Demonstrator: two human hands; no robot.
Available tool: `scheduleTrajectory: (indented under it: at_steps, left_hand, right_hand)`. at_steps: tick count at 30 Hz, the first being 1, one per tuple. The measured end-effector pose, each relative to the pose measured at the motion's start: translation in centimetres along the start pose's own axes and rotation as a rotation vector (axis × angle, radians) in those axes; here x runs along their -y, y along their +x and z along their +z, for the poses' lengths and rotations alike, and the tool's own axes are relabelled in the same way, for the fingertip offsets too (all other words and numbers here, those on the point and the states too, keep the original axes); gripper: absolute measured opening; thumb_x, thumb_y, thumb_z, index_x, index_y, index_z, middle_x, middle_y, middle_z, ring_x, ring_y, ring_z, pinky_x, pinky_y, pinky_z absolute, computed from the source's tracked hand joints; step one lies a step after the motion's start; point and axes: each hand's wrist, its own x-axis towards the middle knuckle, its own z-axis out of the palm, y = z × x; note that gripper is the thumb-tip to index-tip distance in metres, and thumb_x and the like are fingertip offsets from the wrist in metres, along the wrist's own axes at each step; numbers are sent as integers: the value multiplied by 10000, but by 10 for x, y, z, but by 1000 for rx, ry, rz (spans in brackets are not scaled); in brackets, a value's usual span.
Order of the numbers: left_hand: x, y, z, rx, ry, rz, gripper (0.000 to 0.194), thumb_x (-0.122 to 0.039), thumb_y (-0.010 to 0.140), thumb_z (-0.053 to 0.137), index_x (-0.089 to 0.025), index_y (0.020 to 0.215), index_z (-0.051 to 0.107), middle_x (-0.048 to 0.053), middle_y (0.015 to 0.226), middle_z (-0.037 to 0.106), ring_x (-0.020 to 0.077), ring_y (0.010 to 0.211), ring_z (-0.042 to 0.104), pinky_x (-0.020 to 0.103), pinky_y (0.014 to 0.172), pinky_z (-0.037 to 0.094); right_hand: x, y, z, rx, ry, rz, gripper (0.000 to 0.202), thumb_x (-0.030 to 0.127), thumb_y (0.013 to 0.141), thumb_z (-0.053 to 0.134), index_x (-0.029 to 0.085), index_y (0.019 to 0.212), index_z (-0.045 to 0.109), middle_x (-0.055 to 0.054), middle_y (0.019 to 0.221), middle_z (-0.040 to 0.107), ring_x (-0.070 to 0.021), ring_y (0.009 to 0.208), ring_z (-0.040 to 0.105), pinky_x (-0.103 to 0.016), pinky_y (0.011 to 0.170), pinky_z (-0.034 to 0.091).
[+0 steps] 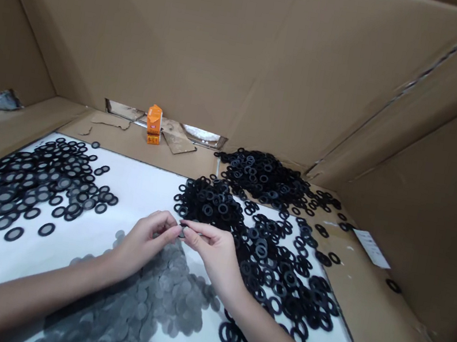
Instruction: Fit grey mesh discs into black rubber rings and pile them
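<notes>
My left hand and my right hand meet near the middle of the white board. Between their fingertips they pinch a small grey disc with a dark edge above it, partly hidden by the fingers. Below the hands lies a spread pile of grey mesh-like discs. Black rings are heaped to the right, some behind my right forearm. On the left, black rings with grey centres lie in a wide pile.
Tall cardboard walls surround the board. An orange carton stands at the back near a cut-out slot. Another heap of black rings lies at the back right. A white paper label is at the right.
</notes>
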Motion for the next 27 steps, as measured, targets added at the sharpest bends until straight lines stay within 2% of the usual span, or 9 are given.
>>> scheduleTrajectory:
  at_steps: [3, 6, 13, 16, 19, 22, 27]
  left_hand:
    - [0, -2, -2, 16, 178, 82, 309, -368, 938, 402, -164, 743, 529, 13, 748, 514, 152, 736, 488, 268, 677, 383]
    - [2, -3, -4, 32, 286, 171, 277, -331, 942, 397, -171, 740, 498, 14, 740, 488, 160, 736, 473, 273, 673, 377]
    - [-3, -3, -9, 66, 235, 202, 315, -317, 961, 355, -174, 704, 469, 9, 721, 466, 156, 727, 467, 268, 673, 372]
    - [-9, -2, -18, 143, 201, 210, 333, -335, 961, 355, -173, 694, 469, 1, 714, 446, 150, 726, 459, 260, 673, 370]
    - [-12, 0, -27, 278, 183, 208, 318, -343, 961, 362, -174, 754, 536, 0, 742, 461, 145, 745, 469, 252, 692, 376]
    - [-12, 1, -30, 363, 185, 189, 343, -352, 966, 343, -176, 749, 543, -2, 741, 464, 141, 745, 475, 249, 703, 381]
    - [-6, 0, -25, 282, 249, 171, 372, -349, 968, 317, -173, 683, 477, -5, 706, 472, 142, 722, 471, 253, 672, 364]
  right_hand:
    - [-2, 1, 2, -38, -26, -27, 246, 335, 651, 776, 170, 833, 750, -50, 836, 733, -196, 796, 666, -353, 812, 523]
    - [-4, 3, 4, -10, -36, -33, 230, 340, 669, 762, 150, 792, 719, -31, 749, 708, -172, 696, 660, -324, 737, 532]
    - [-3, 2, 5, 59, -138, -94, 208, 351, 756, 696, 148, 760, 648, -8, 696, 666, -142, 681, 635, -259, 678, 493]
    - [2, 3, 1, 158, -179, -87, 213, 365, 777, 676, 160, 800, 621, -5, 734, 660, -144, 708, 641, -260, 688, 483]
    - [10, 5, -4, 278, -277, -14, 244, 354, 725, 730, 165, 810, 602, 0, 722, 651, -153, 686, 648, -249, 637, 467]
    - [13, 8, -4, 323, -318, 37, 269, 363, 686, 760, 160, 759, 601, 0, 693, 642, -152, 661, 642, -241, 608, 455]
    - [7, 6, 5, 322, -132, 26, 315, 462, 725, 701, 155, 743, 631, -5, 686, 641, -143, 656, 623, -276, 682, 488]
